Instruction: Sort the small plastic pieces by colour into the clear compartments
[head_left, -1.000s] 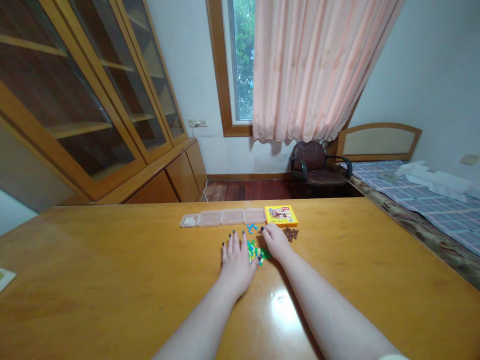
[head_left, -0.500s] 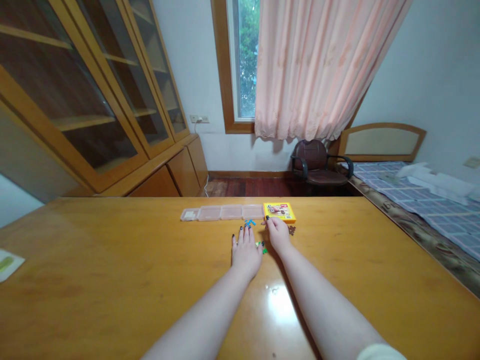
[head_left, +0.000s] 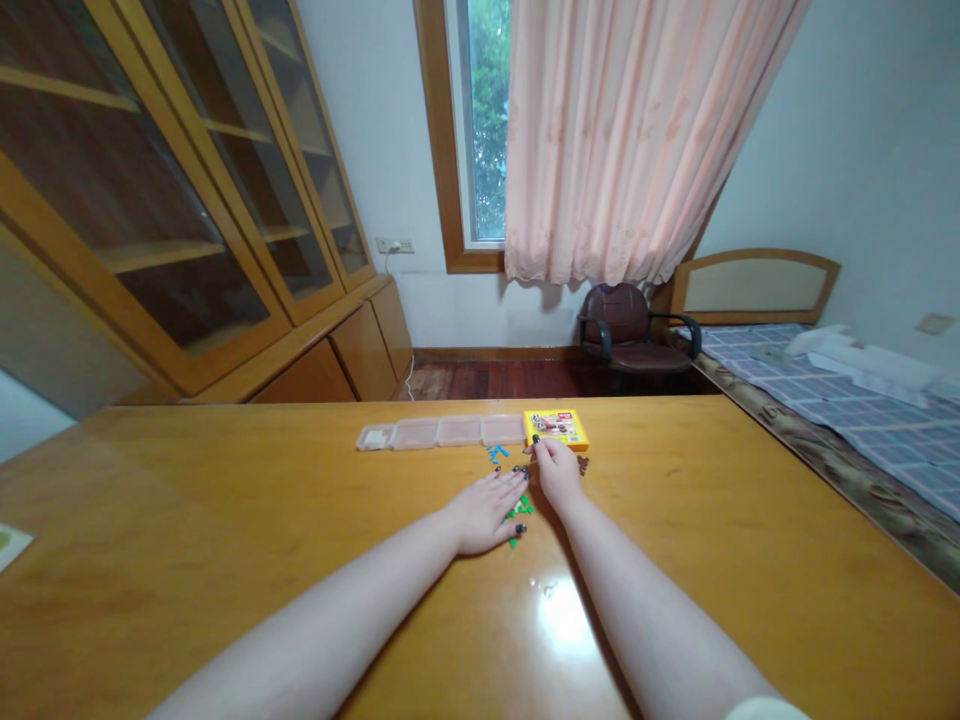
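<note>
My left hand [head_left: 489,510] lies flat on the table, fingers stretched to the right and thumb apart. Small green pieces [head_left: 521,507] show between its thumb and fingers and beside them, with a few pale bits among them. My right hand [head_left: 558,474] has its fingers curled in near the front of a yellow box [head_left: 577,432]; whatever it may hold is hidden. Small blue pieces [head_left: 497,454] lie loose beyond my left fingertips. To the right of my right hand are little brown pieces [head_left: 583,465], partly covered by it.
A clear plastic case [head_left: 459,431] with several compartments runs left from the yellow box on the wooden table [head_left: 225,540]. A pale paper [head_left: 11,545] lies at the left edge. Beyond the table stand a brown armchair [head_left: 626,320], a bed [head_left: 832,380] and a glass-door cabinet [head_left: 289,235].
My left hand has turned to point right and drawn back slightly, uncovering more green and blue pieces. My right hand stays nearly where it was, fingers still curled.
</note>
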